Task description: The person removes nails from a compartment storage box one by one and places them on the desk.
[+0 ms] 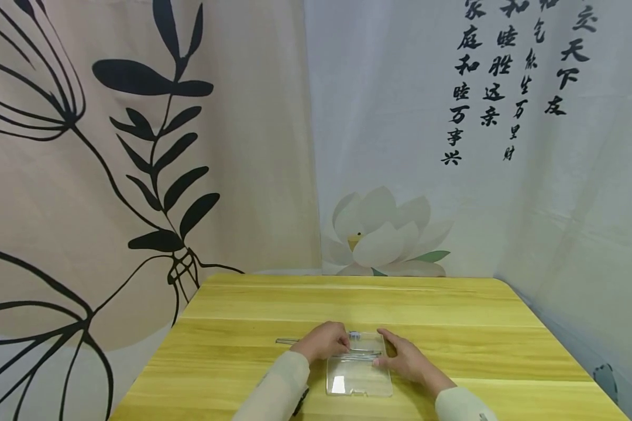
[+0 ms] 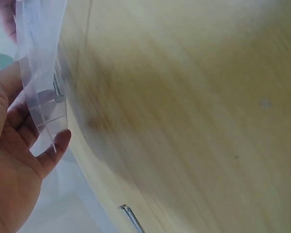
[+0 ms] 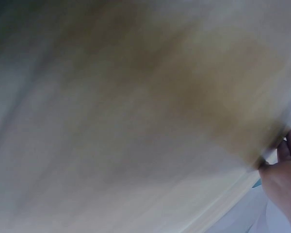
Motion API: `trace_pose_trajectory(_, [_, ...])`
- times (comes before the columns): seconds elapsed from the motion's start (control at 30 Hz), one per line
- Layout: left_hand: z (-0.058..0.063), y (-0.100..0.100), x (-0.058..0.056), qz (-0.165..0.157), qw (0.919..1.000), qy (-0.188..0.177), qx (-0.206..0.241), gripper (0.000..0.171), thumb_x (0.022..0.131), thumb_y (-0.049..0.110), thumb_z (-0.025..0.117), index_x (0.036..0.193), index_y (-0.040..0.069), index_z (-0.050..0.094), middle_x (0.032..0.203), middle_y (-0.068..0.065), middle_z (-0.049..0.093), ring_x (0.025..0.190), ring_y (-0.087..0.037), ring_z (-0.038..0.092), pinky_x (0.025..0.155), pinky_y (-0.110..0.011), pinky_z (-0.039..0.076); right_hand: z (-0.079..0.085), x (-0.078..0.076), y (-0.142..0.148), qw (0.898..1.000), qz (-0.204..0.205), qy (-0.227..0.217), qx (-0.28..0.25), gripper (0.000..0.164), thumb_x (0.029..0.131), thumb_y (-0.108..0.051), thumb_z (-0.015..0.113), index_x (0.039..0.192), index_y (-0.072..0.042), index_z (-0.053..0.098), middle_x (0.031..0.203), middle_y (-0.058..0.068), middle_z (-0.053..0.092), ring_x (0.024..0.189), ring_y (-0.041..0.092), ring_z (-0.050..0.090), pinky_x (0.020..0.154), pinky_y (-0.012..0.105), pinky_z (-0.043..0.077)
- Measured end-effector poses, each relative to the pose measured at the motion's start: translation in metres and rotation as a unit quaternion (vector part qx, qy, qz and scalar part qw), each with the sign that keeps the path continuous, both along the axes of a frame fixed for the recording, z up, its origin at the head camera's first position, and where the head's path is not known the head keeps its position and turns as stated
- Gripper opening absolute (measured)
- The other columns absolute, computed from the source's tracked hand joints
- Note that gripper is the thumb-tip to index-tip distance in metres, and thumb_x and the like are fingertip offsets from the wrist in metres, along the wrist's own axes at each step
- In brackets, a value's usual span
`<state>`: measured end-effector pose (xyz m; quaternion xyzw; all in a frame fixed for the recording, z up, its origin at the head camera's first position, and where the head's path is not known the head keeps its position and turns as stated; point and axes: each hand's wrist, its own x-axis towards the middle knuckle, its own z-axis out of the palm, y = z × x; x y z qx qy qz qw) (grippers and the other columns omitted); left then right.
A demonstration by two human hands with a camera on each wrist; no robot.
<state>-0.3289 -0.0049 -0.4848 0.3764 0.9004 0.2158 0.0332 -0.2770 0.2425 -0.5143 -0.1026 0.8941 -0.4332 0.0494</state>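
Note:
A clear plastic box [image 1: 359, 383] lies flat on the table. Several thin silvery nails [image 1: 366, 355] lie across it in a bunch. My left hand [image 1: 325, 341] reaches over the box's left side, fingers bent down beside the nails; its fingertips are hidden. The left wrist view shows that hand [image 2: 14, 141] with curled fingers around clear plastic [image 2: 41, 53], near one flat-headed nail [image 2: 57, 90]. At the box's right edge, my right hand [image 1: 408, 359] grips with thumb in front and fingers behind. The right wrist view is blurred, with the right hand [image 3: 283, 179] at its edge.
More nails [image 1: 287, 341] lie on the wooden table [image 1: 232, 351] left of my left hand. A small dark object [image 1: 301, 402] sits beside the left sleeve [image 1: 279, 389]. Printed curtains [image 1: 263, 146] hang behind the table.

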Motion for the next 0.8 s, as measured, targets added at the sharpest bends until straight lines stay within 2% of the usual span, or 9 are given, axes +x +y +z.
trace_pose_trajectory(0.13, [0.005,-0.005,0.002,0.012,0.9974,-0.046,0.055,0.009,0.091,0.012,0.073,0.082,0.012,0.075,0.086,0.011,0.057,0.078,-0.002,0.051,0.071,-0.021,0.048,0.000,-0.001,0.000,1.000,0.003,-0.002,0.000,0.085,0.084,-0.037,0.079,0.152,-0.007,0.038,0.152,0.028,0.034,0.139,0.050,0.028,0.108,0.066,0.023])
trace_pose_trajectory(0.23, [0.010,-0.008,0.001,0.015,0.9949,-0.060,0.080,0.010,0.092,0.011,0.072,0.083,0.011,0.075,0.090,0.008,0.060,0.081,-0.004,0.053,0.074,-0.024,0.049,-0.001,-0.001,0.000,1.000,0.001,0.002,0.005,0.084,0.084,-0.036,0.079,0.152,-0.007,0.038,0.151,0.028,0.035,0.139,0.050,0.029,0.108,0.066,0.023])
trace_pose_trajectory(0.37, [0.018,-0.014,-0.002,0.016,0.9947,-0.053,0.087,0.008,0.093,0.012,0.071,0.086,0.011,0.076,0.091,0.008,0.063,0.081,-0.004,0.055,0.073,-0.024,0.050,-0.001,-0.001,-0.001,1.000,0.000,0.003,0.008,0.084,0.084,-0.036,0.079,0.152,-0.006,0.039,0.151,0.029,0.036,0.139,0.050,0.029,0.109,0.065,0.023])
trace_pose_trajectory(0.53, [0.023,-0.028,-0.008,0.031,0.9911,-0.078,0.104,0.009,0.094,0.013,0.069,0.090,0.008,0.075,0.086,0.006,0.068,0.073,-0.005,0.054,0.068,-0.025,0.049,0.000,0.000,-0.001,1.000,0.005,-0.003,0.005,0.084,0.085,-0.036,0.078,0.152,-0.006,0.037,0.152,0.029,0.034,0.139,0.050,0.028,0.108,0.066,0.023])
trace_pose_trajectory(0.63, [0.024,-0.041,-0.012,0.038,0.9902,-0.082,0.106,0.012,0.095,0.014,0.068,0.092,0.005,0.075,0.085,0.002,0.070,0.069,-0.006,0.052,0.065,-0.026,0.048,0.001,0.001,0.000,1.000,0.006,-0.003,0.002,0.084,0.085,-0.035,0.078,0.152,-0.006,0.037,0.152,0.029,0.033,0.139,0.050,0.027,0.109,0.065,0.023])
trace_pose_trajectory(0.8, [0.026,-0.070,-0.016,0.044,0.9917,-0.067,0.100,0.012,0.096,0.012,0.067,0.093,0.003,0.074,0.084,-0.002,0.070,0.066,-0.008,0.052,0.064,-0.028,0.048,0.003,0.003,0.000,1.000,0.009,0.002,0.004,0.085,0.085,-0.033,0.079,0.152,-0.005,0.036,0.153,0.028,0.033,0.139,0.050,0.028,0.109,0.065,0.023])
